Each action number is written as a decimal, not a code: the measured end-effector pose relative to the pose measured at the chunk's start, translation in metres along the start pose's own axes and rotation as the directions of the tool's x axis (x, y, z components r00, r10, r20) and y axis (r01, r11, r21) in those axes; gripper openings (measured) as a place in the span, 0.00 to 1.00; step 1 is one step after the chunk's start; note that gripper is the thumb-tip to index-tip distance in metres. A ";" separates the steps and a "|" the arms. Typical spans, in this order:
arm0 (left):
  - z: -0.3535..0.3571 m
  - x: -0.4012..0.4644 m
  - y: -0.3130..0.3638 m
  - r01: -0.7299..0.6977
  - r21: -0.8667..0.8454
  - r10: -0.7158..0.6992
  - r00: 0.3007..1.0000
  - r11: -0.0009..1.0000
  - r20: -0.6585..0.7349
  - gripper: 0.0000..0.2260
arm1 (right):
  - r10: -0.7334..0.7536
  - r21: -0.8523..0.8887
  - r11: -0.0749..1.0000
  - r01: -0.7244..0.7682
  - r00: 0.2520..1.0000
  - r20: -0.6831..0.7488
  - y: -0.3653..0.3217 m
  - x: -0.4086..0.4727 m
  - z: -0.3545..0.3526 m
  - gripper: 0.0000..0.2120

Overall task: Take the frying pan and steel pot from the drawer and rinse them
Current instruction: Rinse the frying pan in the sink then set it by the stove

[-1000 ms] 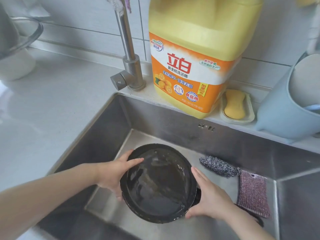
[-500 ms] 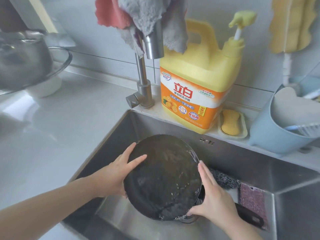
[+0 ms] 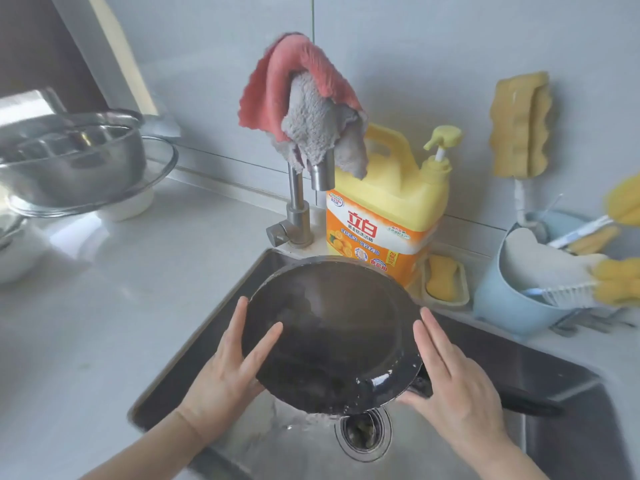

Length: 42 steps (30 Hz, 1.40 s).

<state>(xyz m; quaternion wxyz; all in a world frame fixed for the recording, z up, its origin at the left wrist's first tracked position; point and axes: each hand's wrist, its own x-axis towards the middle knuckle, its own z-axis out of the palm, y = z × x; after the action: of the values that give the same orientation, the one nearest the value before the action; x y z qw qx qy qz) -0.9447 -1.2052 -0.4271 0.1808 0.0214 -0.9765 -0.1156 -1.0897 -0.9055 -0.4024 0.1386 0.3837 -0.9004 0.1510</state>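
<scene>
Hands, left point(image 3: 228, 372) and right point(image 3: 450, 372), now tilt the frying pan point(image 3: 332, 334) steeply, flat-fingered against its rim. Water drains into the sink point(image 3: 554, 386); pan rinsing seems nearly done.

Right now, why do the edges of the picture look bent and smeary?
Head view: the wide lens bows the wall lines and counter edge; motion blur smears the steel pot at left and the brushes at right; the pan in the middle is sharper, with a wet glint on its lower rim.
</scene>
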 end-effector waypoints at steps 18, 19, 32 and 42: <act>-0.116 0.031 0.044 -0.159 0.470 0.362 0.852 0.868 -0.380 0.59 | -0.229 -0.119 0.973 0.196 0.794 -0.563 0.001 0.021 -0.094 0.47; -0.122 0.033 0.046 -0.152 0.465 0.353 0.853 0.872 -0.385 0.60 | -0.240 -0.125 0.971 0.206 0.787 -0.569 0.000 0.024 -0.101 0.47; -0.219 0.075 0.072 -0.207 0.484 0.464 0.728 0.850 -0.504 0.38 | -0.292 -0.182 0.956 0.229 0.726 -0.622 -0.010 0.067 -0.198 0.43; -0.246 0.113 0.082 -0.255 0.438 0.480 0.687 0.862 -0.545 0.39 | -0.297 -0.224 0.954 0.200 0.739 -0.605 -0.008 0.085 -0.251 0.51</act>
<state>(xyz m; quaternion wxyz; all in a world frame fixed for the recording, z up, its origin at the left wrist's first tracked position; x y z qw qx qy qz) -0.9618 -1.1888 -0.1454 0.5145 -0.1101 -0.8443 0.1018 -1.1069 -0.8707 -0.1401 0.4789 0.4164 -0.7502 0.1856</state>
